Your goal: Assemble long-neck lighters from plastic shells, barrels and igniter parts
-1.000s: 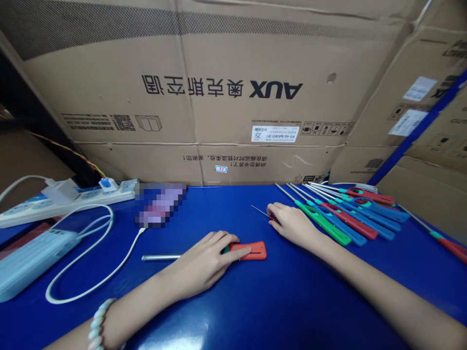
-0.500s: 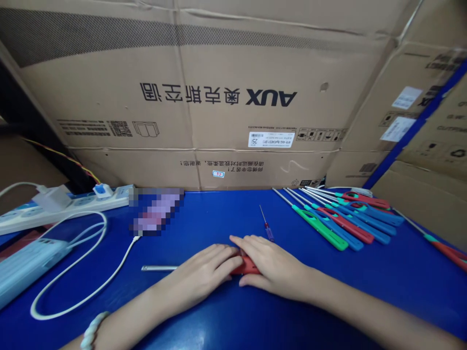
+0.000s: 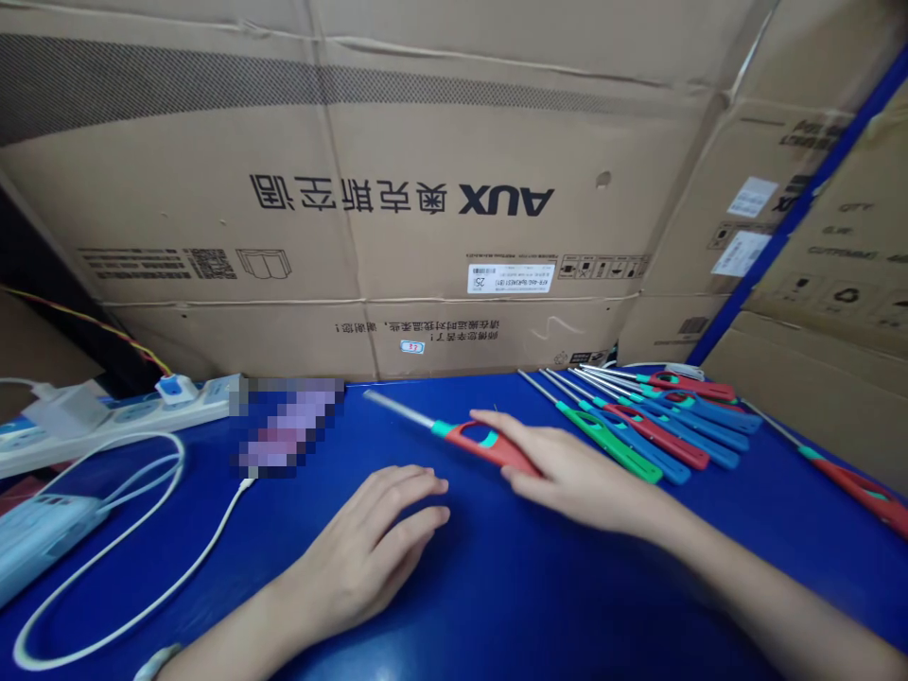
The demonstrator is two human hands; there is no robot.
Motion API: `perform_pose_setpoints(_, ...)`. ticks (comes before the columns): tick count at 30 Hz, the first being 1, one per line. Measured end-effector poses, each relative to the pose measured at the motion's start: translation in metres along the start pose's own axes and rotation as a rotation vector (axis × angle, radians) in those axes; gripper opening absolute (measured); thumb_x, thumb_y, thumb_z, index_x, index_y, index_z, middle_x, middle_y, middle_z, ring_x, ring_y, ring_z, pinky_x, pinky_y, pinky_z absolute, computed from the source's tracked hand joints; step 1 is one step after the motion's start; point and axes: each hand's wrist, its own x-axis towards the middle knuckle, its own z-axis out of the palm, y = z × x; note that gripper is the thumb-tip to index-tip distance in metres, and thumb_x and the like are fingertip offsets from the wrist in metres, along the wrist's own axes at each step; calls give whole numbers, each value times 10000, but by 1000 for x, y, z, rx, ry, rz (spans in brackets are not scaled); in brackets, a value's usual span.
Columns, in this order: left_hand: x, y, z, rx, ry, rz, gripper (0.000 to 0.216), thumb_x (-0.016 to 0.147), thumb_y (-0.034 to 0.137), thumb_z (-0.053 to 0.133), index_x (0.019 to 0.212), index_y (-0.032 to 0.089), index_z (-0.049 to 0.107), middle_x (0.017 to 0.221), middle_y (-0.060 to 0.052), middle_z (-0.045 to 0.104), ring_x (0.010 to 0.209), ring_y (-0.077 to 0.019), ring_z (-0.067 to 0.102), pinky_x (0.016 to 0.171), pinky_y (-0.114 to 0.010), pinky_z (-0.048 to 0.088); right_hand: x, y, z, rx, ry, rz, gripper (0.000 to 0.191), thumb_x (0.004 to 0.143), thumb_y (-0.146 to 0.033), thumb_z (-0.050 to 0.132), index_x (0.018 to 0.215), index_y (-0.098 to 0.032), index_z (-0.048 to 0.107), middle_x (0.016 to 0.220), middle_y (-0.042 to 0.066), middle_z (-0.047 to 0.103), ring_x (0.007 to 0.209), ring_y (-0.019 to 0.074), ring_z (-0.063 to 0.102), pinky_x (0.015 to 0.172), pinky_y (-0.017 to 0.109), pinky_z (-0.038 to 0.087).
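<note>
My right hand (image 3: 560,473) grips a red long-necked gas lighter (image 3: 489,452) by the end of its handle. The lighter's metal tube points up and to the left, and its green trigger and collar show. My left hand (image 3: 375,539) is off the lighter, fingers apart and slightly curled, with nothing in it, low over the blue table. To the right of my right hand lies a fanned row of similar lighters, the nearest being a green lighter (image 3: 614,443). The screwdriver is almost wholly hidden behind my right hand.
A single red lighter (image 3: 851,487) lies at the far right. At left are a white power strip (image 3: 134,416), a light-blue power bank (image 3: 49,539), a white cable (image 3: 213,558) and a blurred-out flat object (image 3: 290,426). Cardboard (image 3: 426,123) stands along the back.
My left hand has let go of the red lighter and drawn away to the left. My right hand has lifted the lighter and moved it up and right. The view has shifted slightly.
</note>
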Motion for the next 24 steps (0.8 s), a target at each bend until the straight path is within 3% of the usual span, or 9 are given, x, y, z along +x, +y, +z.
perform_pose_setpoints(4, 2, 1, -1, -11, -51, 33, 324, 868, 4, 459, 1161, 137, 490, 1164, -138, 563, 1153, -235, 496, 945, -411, 462, -3, 25, -31, -285, 74, 271, 527, 875, -227, 425, 1396, -278, 374, 1151, 98, 650, 1029, 299, 614, 826, 404, 447)
perform_pose_setpoints(8, 4, 2, -1, -7, -59, 35, 320, 866, -1, 454, 1155, 129, 497, 1159, -141, 566, 1146, -234, 497, 934, -404, 463, -1, 54, -44, -468, -45, 471, 465, 878, -242, 400, 1333, -174, 460, 1041, 153, 685, 912, 316, 651, 720, 367, 438)
perform_pose_setpoints(15, 4, 2, -2, 6, -61, 55, 310, 871, 2, 446, 1147, 123, 518, 1143, -138, 585, 1126, -232, 515, 927, -404, 462, 6, 70, -38, -559, -292, 531, 565, 764, -299, 577, 1283, -109, 460, 940, 149, 695, 829, 294, 659, 570, 280, 384)
perform_pose_setpoints(21, 5, 3, -4, 20, -71, 66, 304, 879, 15, 434, 1146, 126, 528, 1118, -126, 612, 1107, -225, 532, 936, -401, 448, 10, 70, -27, -622, -240, 509, 454, 759, -413, 641, 1101, -121, 579, 913, 154, 687, 870, 325, 645, 653, 330, 442)
perform_pose_setpoints(24, 5, 3, -4, 25, -75, 72, 295, 885, 23, 431, 1142, 125, 533, 1117, -124, 617, 1103, -220, 535, 944, -397, 438, 12, 72, -21, -652, -156, 497, 524, 788, -465, 611, 1175, -120, 541, 1066, 184, 645, 1018, 345, 594, 775, 379, 460)
